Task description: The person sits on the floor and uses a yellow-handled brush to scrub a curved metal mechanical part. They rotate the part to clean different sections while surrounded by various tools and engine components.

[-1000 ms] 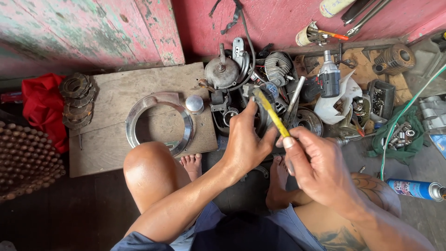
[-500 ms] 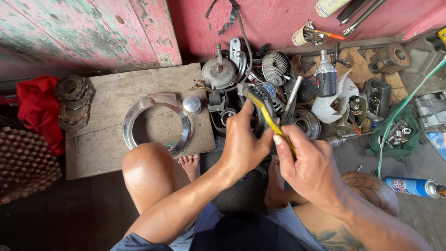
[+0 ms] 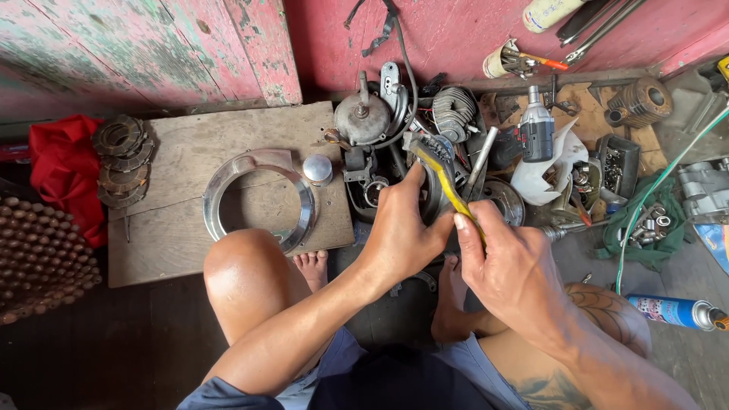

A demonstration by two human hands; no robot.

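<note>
Both of your hands meet over the clutter of engine parts in front of your knees. Your right hand (image 3: pixel 505 269) closes around the yellow-handled wire brush (image 3: pixel 444 178), its bristle end tilted up and away. Your left hand (image 3: pixel 402 228) grips the dark round metal part (image 3: pixel 435 199) just beside the brush. A chrome ring (image 3: pixel 258 199) lies on the wooden board (image 3: pixel 190 159), well apart.

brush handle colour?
Yellow: the brush handle in the right hand, clearest in the head view.
</note>
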